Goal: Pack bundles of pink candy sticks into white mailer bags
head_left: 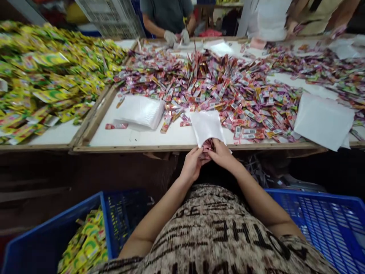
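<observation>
My left hand [192,164] and my right hand [222,154] meet at the table's front edge. Together they grip a small bundle of pink sachets [207,145] at the mouth of a clear plastic bag [207,125] that lies flat on the white table [159,137]. Both hands have their fingers closed. Just beyond the bag spreads a big heap of pink and purple sachets [228,87].
A stack of clear bags [141,111] lies left of my hands, another [323,120] at the right. Yellow-green packets [42,80] cover the left table. Blue crates [57,236] [327,220] flank my lap. A person's gloved hands [176,37] work across the table.
</observation>
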Action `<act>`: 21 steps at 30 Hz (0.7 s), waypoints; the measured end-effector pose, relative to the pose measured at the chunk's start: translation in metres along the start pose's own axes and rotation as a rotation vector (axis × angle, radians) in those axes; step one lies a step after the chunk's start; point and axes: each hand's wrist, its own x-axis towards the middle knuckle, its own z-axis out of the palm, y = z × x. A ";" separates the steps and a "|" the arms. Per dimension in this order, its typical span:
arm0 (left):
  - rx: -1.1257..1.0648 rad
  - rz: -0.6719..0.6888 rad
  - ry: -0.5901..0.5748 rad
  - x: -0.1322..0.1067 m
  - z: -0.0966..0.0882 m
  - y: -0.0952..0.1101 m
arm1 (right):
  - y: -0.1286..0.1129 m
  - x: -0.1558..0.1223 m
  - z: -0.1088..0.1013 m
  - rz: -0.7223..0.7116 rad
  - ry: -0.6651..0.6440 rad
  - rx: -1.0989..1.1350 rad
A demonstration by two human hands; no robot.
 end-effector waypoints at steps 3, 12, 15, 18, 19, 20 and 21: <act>0.029 0.034 0.004 -0.001 -0.007 -0.004 | 0.007 -0.002 -0.009 -0.066 -0.093 0.096; 0.118 0.068 0.070 0.008 -0.011 -0.022 | -0.008 -0.005 0.005 -0.021 0.029 -0.171; 0.095 0.011 -0.014 0.001 -0.013 -0.018 | -0.013 -0.006 0.011 -0.075 0.068 -0.225; 0.095 0.017 -0.028 -0.003 -0.016 -0.011 | -0.011 -0.011 0.010 -0.151 0.025 -0.082; 0.106 0.024 -0.022 -0.003 -0.017 -0.011 | -0.010 -0.011 0.009 -0.163 0.018 -0.045; 0.126 0.027 -0.015 -0.003 -0.017 -0.012 | -0.009 -0.010 0.009 -0.160 0.026 -0.039; 0.153 0.022 -0.010 -0.003 -0.017 -0.014 | -0.008 -0.007 0.011 -0.142 0.037 -0.067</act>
